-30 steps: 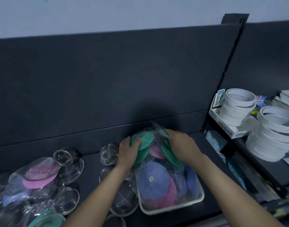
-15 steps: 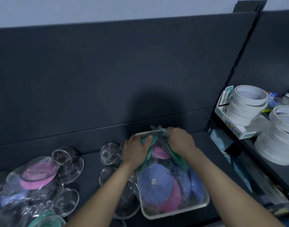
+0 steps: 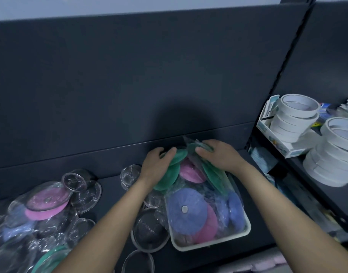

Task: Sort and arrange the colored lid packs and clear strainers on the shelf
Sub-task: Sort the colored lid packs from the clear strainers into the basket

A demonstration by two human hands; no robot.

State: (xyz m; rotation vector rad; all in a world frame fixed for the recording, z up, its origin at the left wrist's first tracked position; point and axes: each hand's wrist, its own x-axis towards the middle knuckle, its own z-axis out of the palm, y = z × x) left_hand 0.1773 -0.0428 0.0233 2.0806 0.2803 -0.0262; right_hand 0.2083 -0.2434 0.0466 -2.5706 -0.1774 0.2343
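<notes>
The left fingers (image 3: pixel 156 151) curl over the rim of a green lid pack (image 3: pixel 172 167), thumb on top, so the left hand (image 3: pixel 156 170) grips it. The right fingers (image 3: pixel 206 144) pinch the crinkled top of a second green lid pack (image 3: pixel 213 174), and the right hand (image 3: pixel 221 157) holds it tilted. Against half a second earlier, the hands sit slightly further apart, more green shows between them, and the tray's far rim, visible then, is now covered.

Directly below the fingers lies a white tray (image 3: pixel 208 245) on the dark shelf (image 3: pixel 114 186). Besides the two green packs, I count in it one purple lid (image 3: pixel 181 219) with a metal centre, two pink lids (image 3: pixel 190 171) and one blue lid (image 3: pixel 235 209), all wrapped in clear film.

Just left of the left wrist stands one small clear strainer (image 3: pixel 130 174); under the left forearm lie two larger ones (image 3: pixel 149 227). Further left of the fingers, a heap (image 3: pixel 17 229) holds one pink lid pack (image 3: pixel 46 203) and at least two more strainers (image 3: pixel 72 181); the others there are too blurred to count.

Well right of the right fingers stand two stacks of white tape rolls (image 3: pixel 295 115).
</notes>
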